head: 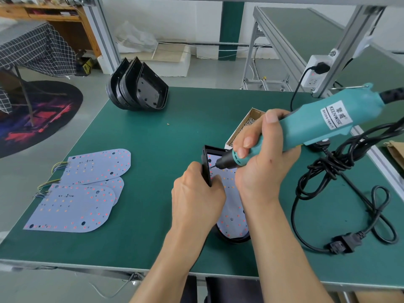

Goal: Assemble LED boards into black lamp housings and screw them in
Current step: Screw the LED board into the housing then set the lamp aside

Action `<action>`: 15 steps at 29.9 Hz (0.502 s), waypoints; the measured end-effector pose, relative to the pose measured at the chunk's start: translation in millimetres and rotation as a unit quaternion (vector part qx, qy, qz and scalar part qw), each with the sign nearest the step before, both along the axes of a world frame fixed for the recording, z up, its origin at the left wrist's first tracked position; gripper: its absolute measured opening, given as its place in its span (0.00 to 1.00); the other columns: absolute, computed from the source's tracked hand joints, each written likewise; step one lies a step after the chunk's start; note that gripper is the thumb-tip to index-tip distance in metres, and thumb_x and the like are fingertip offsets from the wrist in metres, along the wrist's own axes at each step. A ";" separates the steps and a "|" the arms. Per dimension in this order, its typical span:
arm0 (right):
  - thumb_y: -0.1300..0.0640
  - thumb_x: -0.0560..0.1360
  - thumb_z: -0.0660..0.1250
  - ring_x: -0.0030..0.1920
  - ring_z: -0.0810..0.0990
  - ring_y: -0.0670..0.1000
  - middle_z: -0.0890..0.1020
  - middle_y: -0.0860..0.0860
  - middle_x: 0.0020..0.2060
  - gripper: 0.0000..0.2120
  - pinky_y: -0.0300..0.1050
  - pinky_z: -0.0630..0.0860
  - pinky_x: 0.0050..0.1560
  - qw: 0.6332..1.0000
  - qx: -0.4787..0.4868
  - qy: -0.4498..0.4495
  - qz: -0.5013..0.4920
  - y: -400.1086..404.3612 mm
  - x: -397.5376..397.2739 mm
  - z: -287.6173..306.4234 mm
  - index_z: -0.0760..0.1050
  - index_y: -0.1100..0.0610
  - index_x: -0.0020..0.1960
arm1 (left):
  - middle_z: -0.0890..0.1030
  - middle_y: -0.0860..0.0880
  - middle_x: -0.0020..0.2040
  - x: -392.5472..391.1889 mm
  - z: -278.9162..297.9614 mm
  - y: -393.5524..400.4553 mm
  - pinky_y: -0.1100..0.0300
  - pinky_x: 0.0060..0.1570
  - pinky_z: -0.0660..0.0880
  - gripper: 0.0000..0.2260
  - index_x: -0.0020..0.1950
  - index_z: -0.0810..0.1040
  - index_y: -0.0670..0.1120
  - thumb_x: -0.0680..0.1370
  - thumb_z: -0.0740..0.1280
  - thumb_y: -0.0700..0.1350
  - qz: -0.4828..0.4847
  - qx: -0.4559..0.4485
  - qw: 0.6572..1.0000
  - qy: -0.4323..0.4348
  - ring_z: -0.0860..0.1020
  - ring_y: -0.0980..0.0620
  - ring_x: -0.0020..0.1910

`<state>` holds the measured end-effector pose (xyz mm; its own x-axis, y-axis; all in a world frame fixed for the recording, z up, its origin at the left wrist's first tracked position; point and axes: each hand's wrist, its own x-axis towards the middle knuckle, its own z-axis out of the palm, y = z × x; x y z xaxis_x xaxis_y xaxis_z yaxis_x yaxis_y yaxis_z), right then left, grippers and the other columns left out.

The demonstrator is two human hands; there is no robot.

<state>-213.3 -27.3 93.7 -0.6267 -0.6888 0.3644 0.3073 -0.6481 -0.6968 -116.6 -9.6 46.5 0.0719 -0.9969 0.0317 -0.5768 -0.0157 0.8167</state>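
Nearby, spare LED boards [87,189], stacked housings [137,86] and a tangled cord [341,169] lie apart.

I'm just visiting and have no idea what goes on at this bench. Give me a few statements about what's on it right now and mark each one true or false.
1. The right hand holds a teal electric screwdriver. True.
2. The left hand rests flat on the loose LED boards. False: it grips the wall of the black housing being worked on; those boards lie untouched further left.
3. The screwdriver's tip points down at the LED board inside the housing. True.
4. The spare housings are stacked at the table's near edge. False: they stand at the far left corner.
5. The box of screws lies behind the right hand. True.
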 end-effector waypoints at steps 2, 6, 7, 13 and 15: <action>0.56 0.78 0.66 0.22 0.66 0.52 0.68 0.50 0.25 0.07 0.43 0.64 0.29 1.000 0.001 -0.003 -0.002 0.3 0.5 0.1 0.73 0.51 0.42 | 0.74 0.49 0.32 0.6 -0.1 0.6 0.53 0.33 0.67 0.13 0.39 0.67 0.45 0.78 0.67 0.48 0.000 -0.006 1.000 -0.001 0.72 0.43 0.34; 0.56 0.78 0.66 0.22 0.66 0.52 0.69 0.50 0.25 0.07 0.43 0.65 0.29 1.000 -0.002 -0.002 0.004 -0.1 0.0 -0.6 0.73 0.51 0.42 | 0.76 0.48 0.32 1.5 0.1 1.4 0.52 0.34 0.71 0.12 0.40 0.68 0.44 0.78 0.67 0.48 -0.003 -0.008 1.000 0.000 0.74 0.41 0.35; 0.56 0.79 0.66 0.22 0.66 0.52 0.69 0.50 0.25 0.06 0.43 0.65 0.29 1.000 -0.004 0.003 0.008 -0.5 -0.5 -1.0 0.73 0.52 0.43 | 0.75 0.48 0.32 2.1 -0.3 1.5 0.53 0.33 0.71 0.12 0.39 0.68 0.45 0.78 0.67 0.48 -0.003 -0.005 1.000 0.002 0.74 0.41 0.34; 0.52 0.79 0.66 0.23 0.68 0.52 0.72 0.50 0.26 0.07 0.46 0.66 0.31 0.999 -0.002 0.027 0.034 2.0 -1.0 -2.4 0.75 0.56 0.49 | 0.71 0.51 0.30 8.6 -3.6 -9.6 0.56 0.30 0.63 0.14 0.37 0.66 0.44 0.77 0.67 0.47 -0.023 0.051 0.998 -0.017 0.67 0.47 0.31; 0.53 0.79 0.66 0.23 0.67 0.52 0.72 0.50 0.26 0.07 0.44 0.66 0.31 0.999 -0.015 0.018 0.030 3.8 -6.6 3.9 0.75 0.57 0.49 | 0.71 0.51 0.29 14.0 -6.4 -15.4 0.57 0.29 0.63 0.14 0.37 0.67 0.44 0.76 0.68 0.48 -0.026 0.073 0.997 -0.028 0.67 0.47 0.30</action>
<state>-219.9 -23.5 97.6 -0.5713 -0.7130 0.4065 0.3206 -0.6498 -0.6891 -102.6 -25.0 40.0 0.0223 -0.9935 -0.1119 -0.6238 -0.1013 0.7750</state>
